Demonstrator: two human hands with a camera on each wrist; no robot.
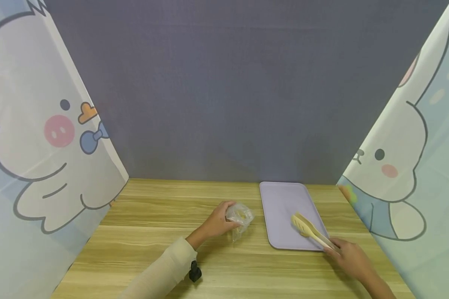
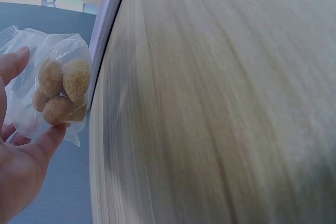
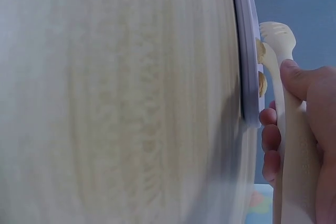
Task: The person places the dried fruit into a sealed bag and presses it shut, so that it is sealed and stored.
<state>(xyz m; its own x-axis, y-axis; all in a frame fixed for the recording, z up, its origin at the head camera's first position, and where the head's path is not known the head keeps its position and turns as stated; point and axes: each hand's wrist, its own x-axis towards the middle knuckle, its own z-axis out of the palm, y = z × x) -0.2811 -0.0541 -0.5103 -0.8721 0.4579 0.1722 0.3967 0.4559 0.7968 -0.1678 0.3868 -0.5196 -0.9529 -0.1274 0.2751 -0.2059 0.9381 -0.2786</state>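
My left hand [image 1: 218, 222] holds a clear plastic bag [image 1: 243, 216] just left of the tray. In the left wrist view, several round, rough brown pieces [image 2: 56, 109] fill the bag's lower part; their kind is unclear. My right hand [image 1: 351, 258] grips cream-coloured tongs [image 1: 313, 234] at the tray's near right corner. The slotted head of the tongs reaches over the lilac tray [image 1: 284, 201], and its two arms stand slightly apart. In the right wrist view, two small tan pieces [image 3: 262, 84] show at the tray by the tongs; whether the tongs touch them cannot be told.
The wood-grain table [image 1: 164, 199] carries all of this. A dark grey panel [image 1: 209, 104] stands along its back edge. Printed cartoon sheets [image 1: 52, 166] slope up at both sides. A small black device [image 1: 195, 272] sits at the left wrist.
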